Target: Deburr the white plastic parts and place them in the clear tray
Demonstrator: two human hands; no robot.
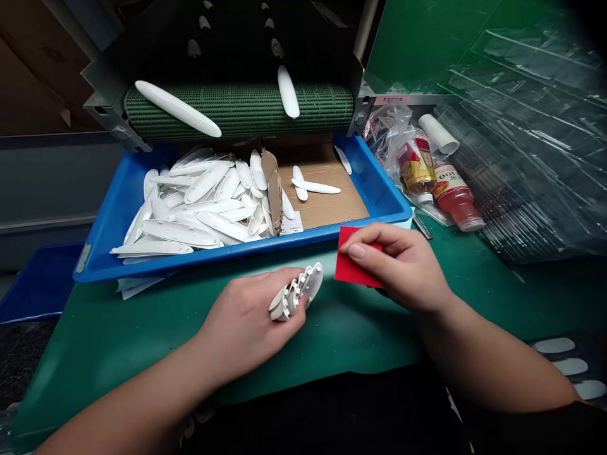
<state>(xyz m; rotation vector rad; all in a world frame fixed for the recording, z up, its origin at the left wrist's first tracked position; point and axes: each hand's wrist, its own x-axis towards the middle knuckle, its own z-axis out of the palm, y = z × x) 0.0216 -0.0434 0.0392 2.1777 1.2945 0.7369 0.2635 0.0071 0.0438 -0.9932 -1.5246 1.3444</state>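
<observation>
While left hand (249, 311) clasps white parts (313, 284) (several), right hand (405, 265) pinches red sheet (351, 268).

Work surface (327, 344): green, with soft light reflections. Rear right: upright green panel (417, 44). Left: grey panel (47, 183), below a brown board (38, 69). Lower left: dark, speckled floor (26, 366). Rear: in shadow

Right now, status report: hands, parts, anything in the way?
Left hand gripping stack of white elongated plastic pieces. Right hand pinching flat red rectangular piece. Possible obstacle: blue rectangular plastic bin beyond both hands.
</observation>
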